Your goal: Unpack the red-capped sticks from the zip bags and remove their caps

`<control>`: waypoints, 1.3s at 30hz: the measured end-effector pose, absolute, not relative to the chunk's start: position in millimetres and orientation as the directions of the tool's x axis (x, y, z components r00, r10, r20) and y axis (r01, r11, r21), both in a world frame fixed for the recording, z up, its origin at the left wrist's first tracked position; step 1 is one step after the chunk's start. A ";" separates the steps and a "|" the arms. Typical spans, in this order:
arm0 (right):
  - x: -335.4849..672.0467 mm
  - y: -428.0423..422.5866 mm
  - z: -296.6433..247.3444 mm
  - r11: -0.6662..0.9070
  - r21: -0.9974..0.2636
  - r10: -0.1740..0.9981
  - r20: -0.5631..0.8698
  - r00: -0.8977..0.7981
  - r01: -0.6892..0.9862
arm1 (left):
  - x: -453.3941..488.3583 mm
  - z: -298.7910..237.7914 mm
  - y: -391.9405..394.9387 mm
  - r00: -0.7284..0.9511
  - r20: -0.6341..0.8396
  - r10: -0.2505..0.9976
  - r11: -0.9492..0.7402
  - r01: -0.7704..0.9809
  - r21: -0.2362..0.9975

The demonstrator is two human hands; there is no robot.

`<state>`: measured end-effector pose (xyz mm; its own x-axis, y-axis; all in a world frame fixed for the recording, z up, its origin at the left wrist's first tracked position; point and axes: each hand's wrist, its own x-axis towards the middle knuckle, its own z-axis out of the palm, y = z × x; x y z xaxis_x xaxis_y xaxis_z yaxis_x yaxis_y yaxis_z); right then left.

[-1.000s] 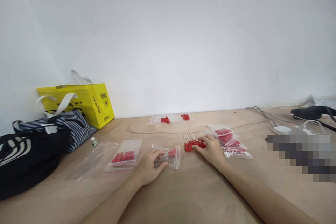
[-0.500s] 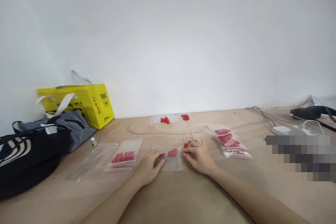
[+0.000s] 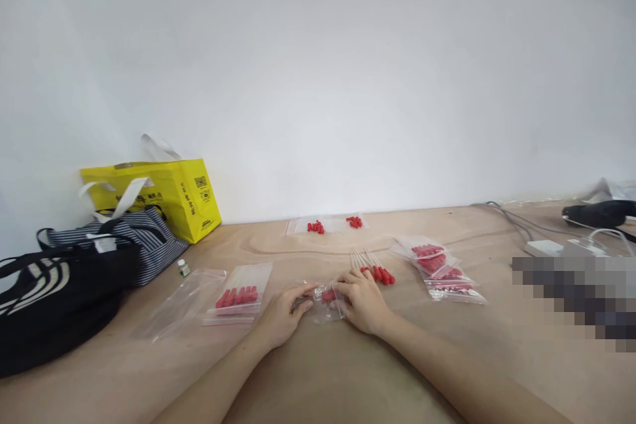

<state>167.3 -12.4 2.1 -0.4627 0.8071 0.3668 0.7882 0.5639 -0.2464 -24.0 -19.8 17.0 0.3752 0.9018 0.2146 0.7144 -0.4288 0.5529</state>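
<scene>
A small clear plastic bag [image 3: 325, 294] with red-tipped sticks inside lies on the wooden table [image 3: 348, 371] between my hands. My left hand [image 3: 283, 315] grips its left edge with curled fingers. My right hand [image 3: 362, 298] pinches its right side, fingers closed on the plastic. Just beyond my right hand lies a loose bunch of red-tipped sticks [image 3: 375, 268]. A filled bag of red sticks [image 3: 238, 295] rests to the left of my left hand.
Empty clear bags [image 3: 179, 298] lie further left. A pile of filled bags [image 3: 440, 268] sits right of the loose sticks; more red pieces [image 3: 332, 224] lie by the wall. A yellow bag [image 3: 163, 195], striped bag [image 3: 124, 238] and black bag [image 3: 54, 298] stand left. Cables and a white adapter [image 3: 544, 247] lie right.
My right hand left the loose sticks and came left to the small bag, now pinching its right side. My left hand has stayed on the bag.
</scene>
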 end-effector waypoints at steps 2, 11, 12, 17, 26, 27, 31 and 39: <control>166.9 -11.9 1.6 0.550 -0.248 0.815 0.367 -0.448 0.798 | -25.3 14.0 -18.5 0.380 0.228 0.896 -0.441 0.712 0.546; 165.9 -14.3 -3.9 0.528 -0.308 0.826 0.401 -0.395 0.791 | -26.4 8.9 -16.2 0.370 0.223 0.902 -0.431 0.731 0.529; 167.1 -15.5 -4.3 0.536 -0.341 0.822 0.421 -0.384 0.773 | -26.4 9.0 -16.3 0.368 0.218 0.904 -0.426 0.736 0.525; 188.8 -22.1 -4.6 0.635 -0.514 0.749 0.595 -0.293 0.577 | -27.8 8.0 -16.3 0.338 0.204 0.919 -0.394 0.773 0.498; 275.0 -7.1 -16.4 0.488 -0.542 0.635 0.758 0.148 0.684 | -29.1 6.2 -14.5 0.312 0.368 0.876 -0.442 0.824 0.354; 280.4 -3.2 -18.7 0.464 -0.525 0.624 0.765 0.158 0.714 | -29.4 5.3 -14.1 0.296 0.379 0.877 -0.430 0.836 0.342; 286.7 8.7 -28.4 0.404 -0.459 0.654 0.749 0.101 0.792 | -31.0 1.7 -13.0 0.228 0.414 0.881 -0.374 0.872 0.316; 274.4 7.1 -35.1 0.418 -0.339 0.752 0.650 -0.112 0.843 | -8.9 7.6 -23.2 0.458 0.335 0.823 -0.553 0.780 0.293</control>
